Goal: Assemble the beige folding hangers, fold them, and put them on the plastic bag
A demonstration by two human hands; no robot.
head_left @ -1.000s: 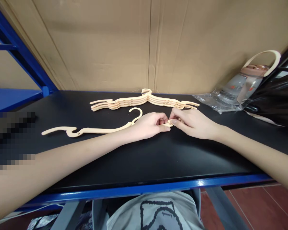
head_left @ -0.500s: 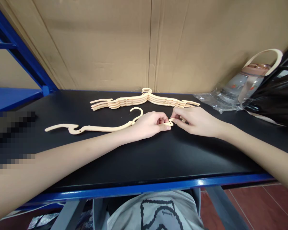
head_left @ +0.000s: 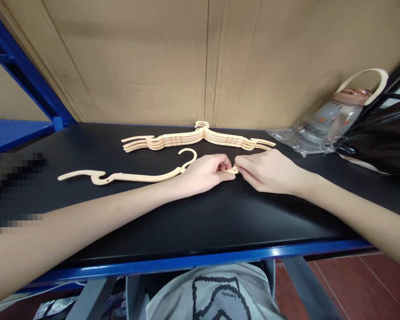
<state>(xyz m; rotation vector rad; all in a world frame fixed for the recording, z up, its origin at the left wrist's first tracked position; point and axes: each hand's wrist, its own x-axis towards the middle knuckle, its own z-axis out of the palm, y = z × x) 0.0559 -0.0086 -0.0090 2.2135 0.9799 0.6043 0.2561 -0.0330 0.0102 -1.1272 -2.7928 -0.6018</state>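
A cream plastic clothes hanger (head_left: 138, 178) lies on the black tabletop (head_left: 200, 222), its hook upward and its left arm stretched out to the left. My left hand (head_left: 211, 172) pinches the hanger's right arm near its end between thumb and fingers. Right beside it, the fingers of my right hand (head_left: 268, 171) close on the end of that same arm; the hand covers whatever part lies beneath. Behind both hands, several matching hangers (head_left: 186, 138) rest in a neat stack.
At the right, a clear water bottle (head_left: 340, 113) with a cream carrying loop leans beside a crumpled plastic bag (head_left: 295, 138). Cardboard (head_left: 136, 62) stands along the back. A blue metal frame (head_left: 36, 89) rises at left, and a blue rail (head_left: 200, 262) edges the front.
My right hand has turned over, knuckles up, and its fingers have closed tighter around the hanger's end. My left hand keeps its pinch. The whole view has shifted slightly.
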